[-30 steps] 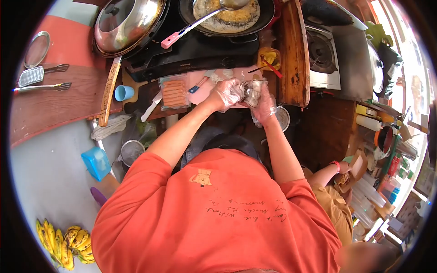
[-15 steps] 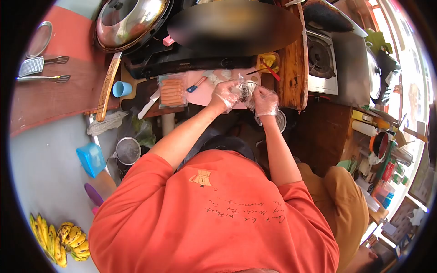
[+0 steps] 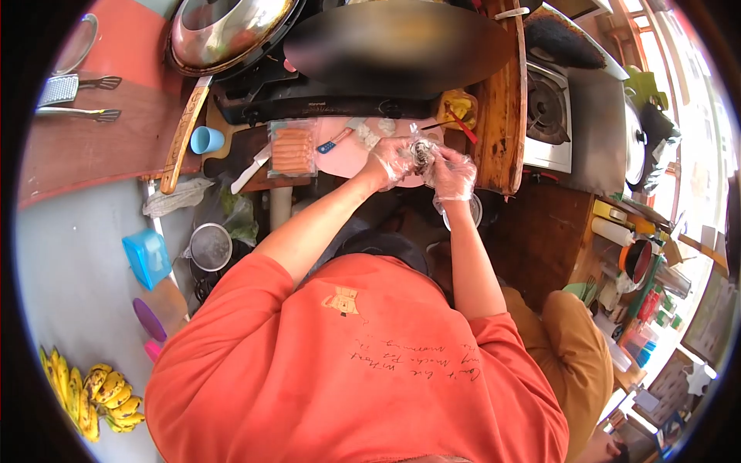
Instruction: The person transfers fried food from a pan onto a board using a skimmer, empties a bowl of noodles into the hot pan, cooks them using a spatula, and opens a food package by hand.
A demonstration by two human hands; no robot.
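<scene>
My left hand (image 3: 391, 162) and my right hand (image 3: 454, 171), both in clear plastic gloves, are closed on a small crumpled black-and-white bundle (image 3: 421, 153). Its kind is not plain to me. Both hands hover over the near edge of a pink cutting board (image 3: 340, 163). Small white pieces (image 3: 386, 126) lie on the board beyond my left hand. A knife with a blue handle (image 3: 332, 142) rests to their left. Further left is a clear pack of sausages (image 3: 292, 148). A yellow container (image 3: 461, 106) with a red-handled utensil stands past my right hand.
A black stove (image 3: 324, 106) runs behind the board, with a lidded pan (image 3: 231, 38) at left. A white-handled knife (image 3: 251, 169) and a blue cup (image 3: 206, 140) are left. A wooden panel (image 3: 503, 116) borders the right. Another person's brown-clad leg (image 3: 575, 332) is close at right.
The bundle looks more crumpled between my fingers, and its lettering-like marks show less. Both hands stay close together over the board's near edge. The view has shifted slightly.
</scene>
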